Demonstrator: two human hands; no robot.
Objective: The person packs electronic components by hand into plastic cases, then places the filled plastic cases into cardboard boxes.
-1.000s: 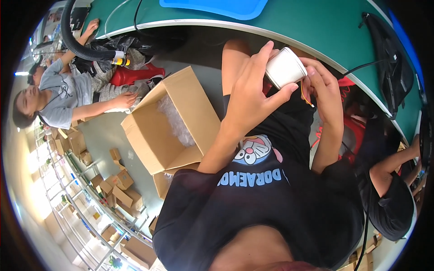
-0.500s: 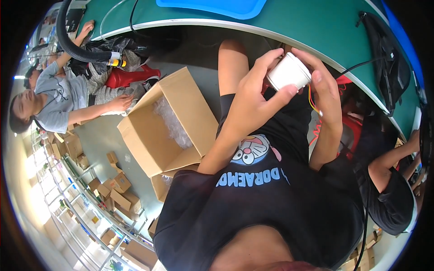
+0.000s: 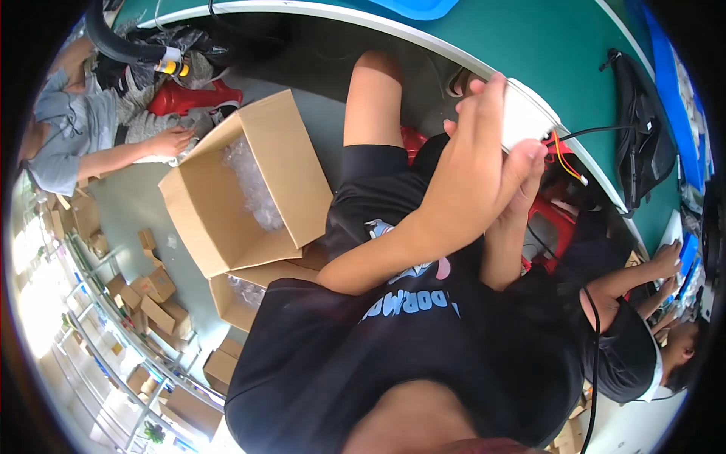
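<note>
A white, rounded housing (image 3: 522, 117) with short red and yellow wires (image 3: 561, 155) is held up near the table's edge. The wires end in a small pale plug (image 3: 583, 180). My left hand (image 3: 476, 163) closes on the housing, its fingers along the near side and its thumb at the lower rim. Behind it, my right hand (image 3: 523, 195) is mostly covered. Its forearm rises toward the same housing, but its grip on it is hidden.
An open cardboard box (image 3: 219, 219) with clear plastic wrap (image 3: 253, 185) stands at my left. The green table (image 3: 560, 60) carries a blue tray (image 3: 416, 6) and a black bag (image 3: 643, 136). Co-workers sit on both sides. A black hose (image 3: 113, 41) hangs at upper left.
The white housing has moved right and turned, so its wires now hang at its right side. My left hand has swung across in front of my right hand. The whole view has shifted.
</note>
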